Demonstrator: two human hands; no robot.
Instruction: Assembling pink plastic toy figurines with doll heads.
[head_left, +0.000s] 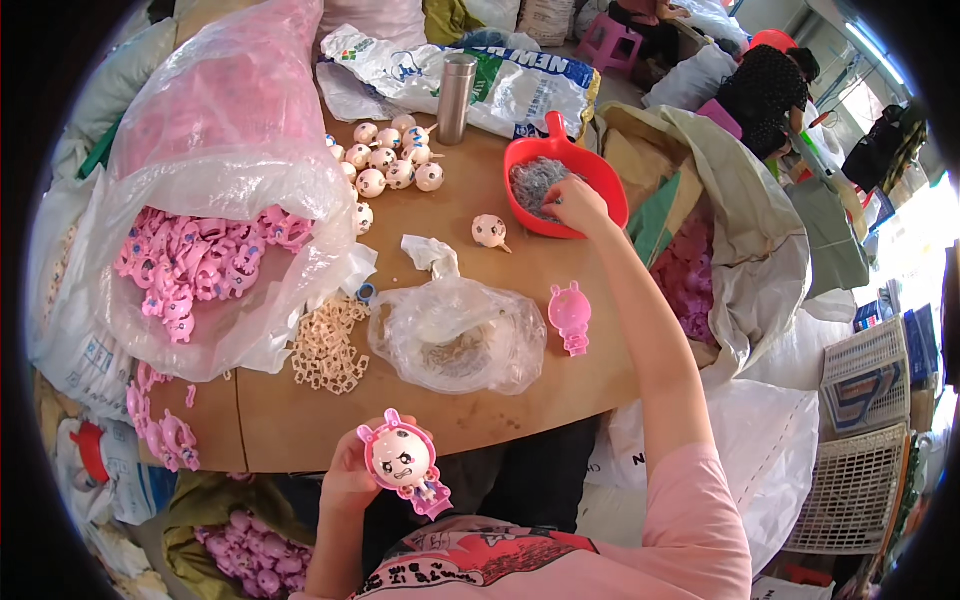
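My left hand is closed around a pink rabbit-eared toy figure with a round cream face, held just in front of the table edge. With the right arm stretched forward, my right hand dips into a heap of small grey metal pieces in a red dustpan-shaped scoop. Its fingers are drawn together, and the tips are partly hidden at the heap. A flat pink rabbit-shaped shell lies on the table beside my right forearm. Left of the scoop rests a single round cream head.
A crumpled clear bag and a pile of small beige parts occupy the table's middle. Behind them are several cream heads and a steel flask. Sacks of pink parts flank the table. A person sits at far right.
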